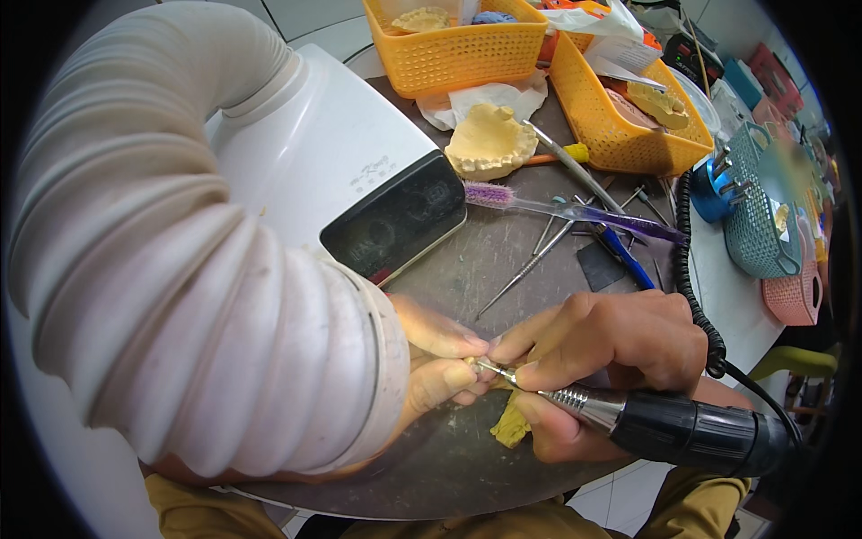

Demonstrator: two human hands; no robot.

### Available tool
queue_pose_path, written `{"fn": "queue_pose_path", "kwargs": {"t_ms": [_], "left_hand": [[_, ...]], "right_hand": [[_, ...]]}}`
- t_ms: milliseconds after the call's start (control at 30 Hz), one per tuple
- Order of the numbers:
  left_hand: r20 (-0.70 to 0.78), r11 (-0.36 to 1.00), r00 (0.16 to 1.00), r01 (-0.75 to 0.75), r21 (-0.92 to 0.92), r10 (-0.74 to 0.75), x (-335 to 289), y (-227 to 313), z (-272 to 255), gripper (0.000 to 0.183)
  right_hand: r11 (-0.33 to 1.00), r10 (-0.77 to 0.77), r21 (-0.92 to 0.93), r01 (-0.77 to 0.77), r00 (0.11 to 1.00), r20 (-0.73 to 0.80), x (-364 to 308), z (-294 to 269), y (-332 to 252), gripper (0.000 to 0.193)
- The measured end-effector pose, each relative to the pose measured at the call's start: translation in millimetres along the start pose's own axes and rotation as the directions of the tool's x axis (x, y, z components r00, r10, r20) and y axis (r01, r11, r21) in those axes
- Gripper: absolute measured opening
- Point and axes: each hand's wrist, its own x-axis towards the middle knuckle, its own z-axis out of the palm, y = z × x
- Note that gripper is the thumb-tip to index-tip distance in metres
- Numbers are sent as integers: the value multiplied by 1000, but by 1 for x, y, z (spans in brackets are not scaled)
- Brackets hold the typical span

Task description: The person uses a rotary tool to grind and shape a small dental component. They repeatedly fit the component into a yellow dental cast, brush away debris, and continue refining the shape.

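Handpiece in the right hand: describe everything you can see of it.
The handpiece is a rotary tool with a black, banded rear body and a shiny, grooved metal front tapering to a thin bit. It slants, tip toward the upper left. The right hand grips its metal front. The bit meets, or nearly meets, a small pale piece pinched in the left hand. A black cord runs by its rear; whether it spins is unclear.

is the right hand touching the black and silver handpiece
Touching. The head view shows it plainly: the right hand grips the handpiece, with fingertips pressed against its silver front section.
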Motion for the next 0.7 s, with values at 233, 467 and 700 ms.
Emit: {"fn": "queue_pose_path", "kwargs": {"t_ms": [233, 467, 700], "left_hand": [[-66, 986, 991, 106, -130, -115, -4, 1, 8, 15], [-34, 991, 996, 73, -113, -77, 0, 10, 5, 14], [-119, 957, 975, 153, -245, -186, 0, 20, 17, 15]], "right_hand": [[999, -30, -18, 30, 999, -14, -1, 2, 0, 21], [999, 35, -10, -34, 999, 20, 0, -1, -5, 22], [999, -35, 5, 35, 999, -25, -2, 3, 1, 22]]}}
